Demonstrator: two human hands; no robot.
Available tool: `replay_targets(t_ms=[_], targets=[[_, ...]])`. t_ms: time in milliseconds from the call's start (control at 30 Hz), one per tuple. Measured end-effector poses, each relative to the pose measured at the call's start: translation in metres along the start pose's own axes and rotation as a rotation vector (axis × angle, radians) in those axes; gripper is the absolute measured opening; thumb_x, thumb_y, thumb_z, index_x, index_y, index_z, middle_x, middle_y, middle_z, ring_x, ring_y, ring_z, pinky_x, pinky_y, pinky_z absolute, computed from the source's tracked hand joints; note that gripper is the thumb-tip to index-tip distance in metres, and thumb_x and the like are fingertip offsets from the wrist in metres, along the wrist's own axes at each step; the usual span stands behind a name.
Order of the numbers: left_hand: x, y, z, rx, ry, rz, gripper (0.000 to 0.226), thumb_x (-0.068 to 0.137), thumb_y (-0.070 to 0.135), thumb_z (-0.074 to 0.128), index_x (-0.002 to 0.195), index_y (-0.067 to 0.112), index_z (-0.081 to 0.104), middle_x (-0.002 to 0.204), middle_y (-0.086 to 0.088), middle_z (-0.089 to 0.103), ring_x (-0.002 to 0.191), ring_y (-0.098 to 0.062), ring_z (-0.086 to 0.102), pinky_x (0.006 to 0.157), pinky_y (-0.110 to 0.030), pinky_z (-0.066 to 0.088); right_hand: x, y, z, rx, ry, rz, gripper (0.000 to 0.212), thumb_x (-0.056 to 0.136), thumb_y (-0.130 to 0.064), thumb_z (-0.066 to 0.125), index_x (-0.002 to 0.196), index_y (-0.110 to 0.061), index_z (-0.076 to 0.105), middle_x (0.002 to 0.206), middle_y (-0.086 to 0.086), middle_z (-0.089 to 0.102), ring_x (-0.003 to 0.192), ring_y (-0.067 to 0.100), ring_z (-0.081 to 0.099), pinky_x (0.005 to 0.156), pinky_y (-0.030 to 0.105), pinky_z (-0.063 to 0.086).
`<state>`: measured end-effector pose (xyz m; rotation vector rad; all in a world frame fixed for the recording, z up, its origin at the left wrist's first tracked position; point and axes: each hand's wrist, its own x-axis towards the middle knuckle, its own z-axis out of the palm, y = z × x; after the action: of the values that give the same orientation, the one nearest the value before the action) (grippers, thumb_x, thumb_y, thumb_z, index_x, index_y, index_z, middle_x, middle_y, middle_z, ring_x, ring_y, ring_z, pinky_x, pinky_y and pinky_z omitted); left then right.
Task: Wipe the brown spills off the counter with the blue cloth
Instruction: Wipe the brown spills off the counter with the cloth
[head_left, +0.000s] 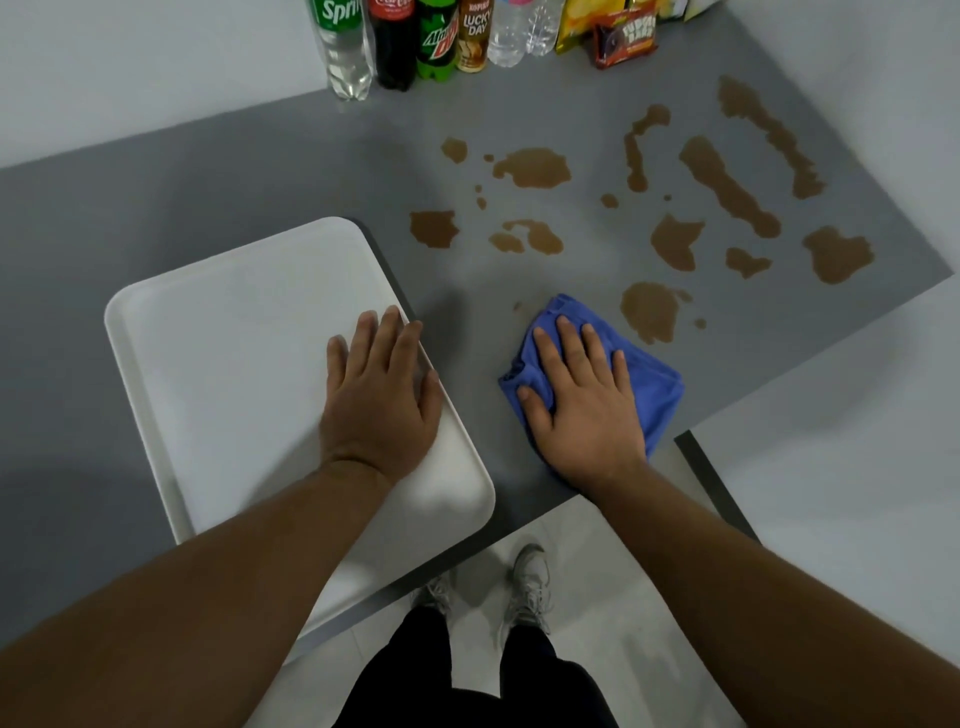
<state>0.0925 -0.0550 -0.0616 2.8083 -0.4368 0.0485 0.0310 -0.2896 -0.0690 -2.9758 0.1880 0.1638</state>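
Note:
Several brown spills (535, 167) lie scattered over the grey counter (260, 171), from the middle to the far right. The nearest spill (652, 310) sits just right of the blue cloth (657, 395). The crumpled cloth lies near the counter's front edge. My right hand (582, 400) presses flat on top of the cloth, fingers spread. My left hand (382, 395) rests palm down on the right edge of a white tray (223, 364), holding nothing.
Several drink bottles (395, 41) and snack packets (623, 36) stand along the counter's back edge. The white tray overhangs the front edge at the left. The counter's front right corner (685, 436) is beside the cloth. My shoes show on the floor below.

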Motion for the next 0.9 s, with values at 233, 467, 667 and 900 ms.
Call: replay_targets(t_ms=[233,467,667,900], targets=[[0.001,-0.002,0.003,0.034,-0.006,0.017,0.059,0.101,0.043,0.037,0.153,0.015,0.037,0.164,-0.014,0.036,0.155,-0.036,0.027,0.124,-0.060,0.023,-0.008,-0.019,0.005,-0.034,-0.082,0.032,0.084,0.098,-0.080,0.011,0.165,-0.034,-0.009,0.173,-0.002,-0.015,0.159,0.023,-0.020,0.127,0.056,-0.009],[-0.002,-0.001,0.001,0.050,-0.022,0.026,0.059,0.101,0.042,0.037,0.153,0.013,0.038,0.164,-0.016,0.035,0.154,-0.038,0.027,0.124,-0.061,0.023,0.052,-0.027,-0.008,-0.014,-0.019,0.008,0.072,0.105,-0.066,0.009,0.167,-0.030,0.005,0.175,0.000,0.003,0.161,0.024,-0.002,0.129,0.054,0.001],[0.000,0.000,-0.001,0.060,-0.062,0.023,0.061,0.101,0.043,0.032,0.154,0.014,0.036,0.166,-0.016,0.030,0.156,-0.038,0.023,0.125,-0.061,0.021,0.019,-0.017,-0.006,-0.007,-0.020,0.095,0.078,0.103,-0.072,0.012,0.167,-0.029,-0.001,0.175,-0.001,-0.006,0.161,0.023,-0.010,0.129,0.054,-0.002],[0.000,0.001,0.001,0.060,-0.044,0.012,0.059,0.100,0.041,0.035,0.152,0.014,0.039,0.165,-0.016,0.033,0.155,-0.037,0.026,0.125,-0.061,0.021,0.004,-0.032,0.000,-0.031,-0.083,-0.072,0.075,0.104,-0.067,0.012,0.166,-0.029,-0.004,0.174,-0.001,-0.014,0.159,0.023,-0.018,0.128,0.053,-0.007]])
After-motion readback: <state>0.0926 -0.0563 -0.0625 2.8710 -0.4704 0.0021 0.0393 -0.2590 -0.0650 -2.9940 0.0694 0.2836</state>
